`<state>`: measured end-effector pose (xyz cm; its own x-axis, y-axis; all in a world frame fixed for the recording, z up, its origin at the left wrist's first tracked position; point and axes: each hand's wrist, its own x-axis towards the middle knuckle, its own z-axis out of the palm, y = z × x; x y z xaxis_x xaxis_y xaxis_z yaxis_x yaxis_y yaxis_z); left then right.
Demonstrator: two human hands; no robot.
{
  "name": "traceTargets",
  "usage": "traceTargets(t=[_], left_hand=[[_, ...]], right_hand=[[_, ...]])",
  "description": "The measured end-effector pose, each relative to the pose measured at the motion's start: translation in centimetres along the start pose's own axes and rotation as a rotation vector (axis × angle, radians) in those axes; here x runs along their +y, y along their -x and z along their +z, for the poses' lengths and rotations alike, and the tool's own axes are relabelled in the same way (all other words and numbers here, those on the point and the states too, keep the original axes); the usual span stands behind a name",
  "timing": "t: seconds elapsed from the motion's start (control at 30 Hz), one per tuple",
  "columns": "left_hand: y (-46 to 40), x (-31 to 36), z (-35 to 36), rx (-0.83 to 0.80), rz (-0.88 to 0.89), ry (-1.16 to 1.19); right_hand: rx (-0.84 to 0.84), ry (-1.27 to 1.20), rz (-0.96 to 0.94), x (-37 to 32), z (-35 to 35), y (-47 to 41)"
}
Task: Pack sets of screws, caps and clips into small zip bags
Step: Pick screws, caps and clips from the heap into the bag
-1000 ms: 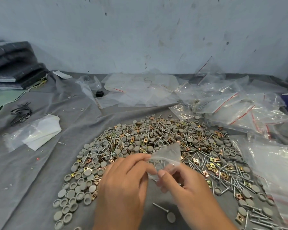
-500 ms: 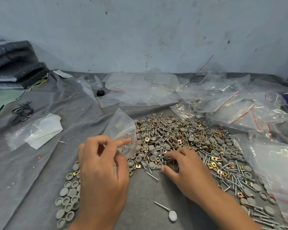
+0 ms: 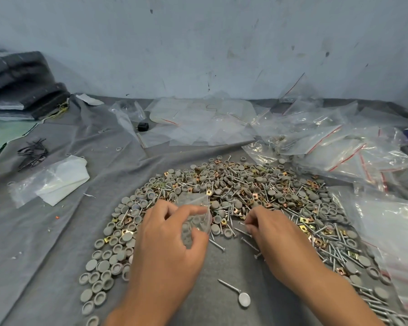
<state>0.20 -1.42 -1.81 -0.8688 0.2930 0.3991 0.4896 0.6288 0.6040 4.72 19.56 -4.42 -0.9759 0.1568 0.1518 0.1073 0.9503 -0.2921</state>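
While the left hand (image 3: pixel 167 236) pinches a small zip bag (image 3: pixel 194 214) over the pile's near edge, the right hand (image 3: pixel 272 228) curls over loose screws (image 3: pixel 242 231), apparently picking one; next, I'd say, it needs feeding into the bag's mouth.

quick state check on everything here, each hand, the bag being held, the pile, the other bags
left hand: grips the small zip bag, fingers curled round it
small zip bag: clear, crumpled, held over the pile's near edge
right hand: fingertips pinching at screws in the pile
pile of screws, caps and clips: loose, mixed, spread on the grey cloth
lone screw: lying flat, apart from the pile
zip bags on the right: heaped; some hold parts
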Motion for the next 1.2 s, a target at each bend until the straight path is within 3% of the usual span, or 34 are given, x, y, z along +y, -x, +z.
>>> traceTargets(t=[0.27, 0.5, 0.67, 0.7, 0.83, 0.9, 0.97, 1.03, 1.2], left_hand=[[0.2, 0.8, 0.2, -0.135, 0.009, -0.029], [0.2, 1.0, -0.1, -0.047, 0.033, 0.014], [0.0, 1.0, -0.2, 0.011, 0.064, 0.046], [0.1, 1.0, -0.2, 0.014, 0.069, 0.051], [-0.1, 0.8, 0.0, 0.016, 0.064, 0.061], [-0.1, 0.6, 0.0, 0.008, 0.074, 0.052], [-0.1, 0.6, 0.2, -0.019, 0.104, 0.044], [0.1, 0.7, 0.5, -0.053, 0.138, 0.042], [0.2, 0.8, 0.9, -0.083, 0.157, 0.038]], right_hand=[[-0.066, 0.088, -0.047, 0.0, 0.3, 0.2], [-0.053, 0.204, 0.011, -0.6, 0.7, 0.2], [-0.124, 0.499, -0.191, -0.7, 0.4, 0.7], [-0.087, 0.430, -0.187, -0.5, 0.2, 0.7], [0.109, -0.292, 0.003, -1.5, -1.7, 0.3], [0.247, -0.509, -0.070, -2.4, -2.8, 0.5], [0.374, -0.468, -0.243, -3.6, -3.6, 0.9], [0.375, -0.451, -0.365, -4.2, -3.4, 1.2], [0.391, -0.270, -0.440, -4.4, -2.6, 1.3]])
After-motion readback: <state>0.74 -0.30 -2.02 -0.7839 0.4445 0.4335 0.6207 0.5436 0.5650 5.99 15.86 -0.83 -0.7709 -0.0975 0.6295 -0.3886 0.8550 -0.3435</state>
